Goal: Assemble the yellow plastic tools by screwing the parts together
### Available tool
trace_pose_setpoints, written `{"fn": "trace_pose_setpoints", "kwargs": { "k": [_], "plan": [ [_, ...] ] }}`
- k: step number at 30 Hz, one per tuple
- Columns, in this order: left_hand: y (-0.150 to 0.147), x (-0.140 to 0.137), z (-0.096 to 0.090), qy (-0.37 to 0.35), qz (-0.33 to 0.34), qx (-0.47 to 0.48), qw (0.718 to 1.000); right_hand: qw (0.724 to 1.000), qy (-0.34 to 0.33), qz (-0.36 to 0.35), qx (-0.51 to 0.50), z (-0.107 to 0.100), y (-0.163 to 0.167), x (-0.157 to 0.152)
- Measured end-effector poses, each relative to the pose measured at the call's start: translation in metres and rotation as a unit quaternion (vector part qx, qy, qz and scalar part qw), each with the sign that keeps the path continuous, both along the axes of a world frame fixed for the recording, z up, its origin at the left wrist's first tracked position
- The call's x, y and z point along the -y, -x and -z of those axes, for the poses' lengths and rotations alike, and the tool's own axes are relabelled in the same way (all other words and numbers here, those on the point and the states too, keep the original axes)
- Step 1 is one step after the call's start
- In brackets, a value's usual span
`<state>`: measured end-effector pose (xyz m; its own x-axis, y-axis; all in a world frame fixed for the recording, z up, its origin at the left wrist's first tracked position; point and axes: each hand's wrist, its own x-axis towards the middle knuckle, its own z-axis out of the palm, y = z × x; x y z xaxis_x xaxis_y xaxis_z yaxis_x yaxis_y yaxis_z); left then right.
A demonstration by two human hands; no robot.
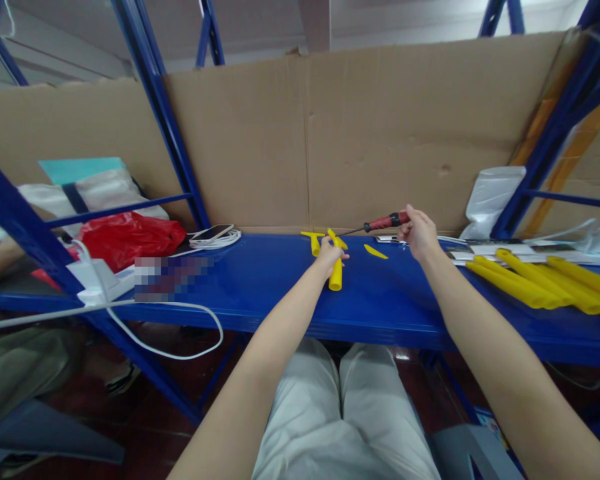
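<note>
My left hand [331, 253] is closed around a yellow plastic tube with a crosspiece at its top [336, 275], its open round end facing me. In my right hand [419, 231] is a screwdriver with a red and black handle [380, 223], held at the handle's end. Its thin shaft points left to the top of the held tube; whether the tip touches it I cannot tell. Just behind my left hand stands another yellow T-shaped piece [315, 245]. A flat, pointed yellow piece [377, 251] lies on the blue table [275, 293] between my hands.
Several yellow tubes [515, 283] lie at the right. A phone [213, 233] rests by a coiled white cable [230, 240] at left, near a red plastic bag [130, 237] and white power strip [123, 280]. Cardboard [380, 133] walls the back. Another person's arm [3, 260] shows far left.
</note>
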<state>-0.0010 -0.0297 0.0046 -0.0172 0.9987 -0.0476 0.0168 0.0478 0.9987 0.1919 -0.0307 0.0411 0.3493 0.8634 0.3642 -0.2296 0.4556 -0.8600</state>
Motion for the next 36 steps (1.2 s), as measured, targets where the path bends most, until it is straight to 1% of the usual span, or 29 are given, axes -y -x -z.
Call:
{"fn": "trace_pose_setpoints", "kwargs": {
  "k": [3,6,9,13,16,22,28,34,36],
  "plan": [
    [-0.0001,0.0005,-0.0005,-0.001,0.004,0.002,1.000,0.999,0.007,-0.045,-0.017,-0.0020,-0.0027,0.0000],
    [0.0002,0.0003,-0.0009,0.003,0.001,0.002,1.000,0.996,0.027,-0.082,-0.023,-0.0046,-0.0033,0.0015],
    [0.0003,0.0003,-0.0008,0.004,0.002,0.007,1.000,0.997,0.030,-0.075,-0.023,-0.0069,-0.0007,0.0046],
    [-0.0002,-0.0006,0.0006,0.000,-0.002,0.008,1.000,0.999,0.016,-0.040,-0.017,-0.0071,0.0016,0.0071],
    [-0.0007,-0.0024,0.0026,-0.003,-0.011,0.003,1.000,0.999,0.004,-0.034,-0.021,-0.0059,0.0004,0.0061],
    [-0.0011,-0.0043,0.0049,-0.014,-0.009,0.005,1.000,0.998,0.020,-0.037,-0.042,-0.0040,-0.0022,0.0018],
    [-0.0014,-0.0030,0.0040,-0.017,-0.005,0.011,1.000,0.999,-0.001,-0.043,-0.025,-0.0032,-0.0017,0.0032],
    [-0.0012,-0.0034,0.0039,-0.018,-0.009,0.007,1.000,0.996,0.013,-0.084,-0.027,-0.0050,-0.0038,0.0055],
    [-0.0013,-0.0037,0.0041,-0.018,-0.010,0.006,1.000,0.996,0.019,-0.083,-0.033,-0.0055,-0.0038,0.0060]
  ]
}}
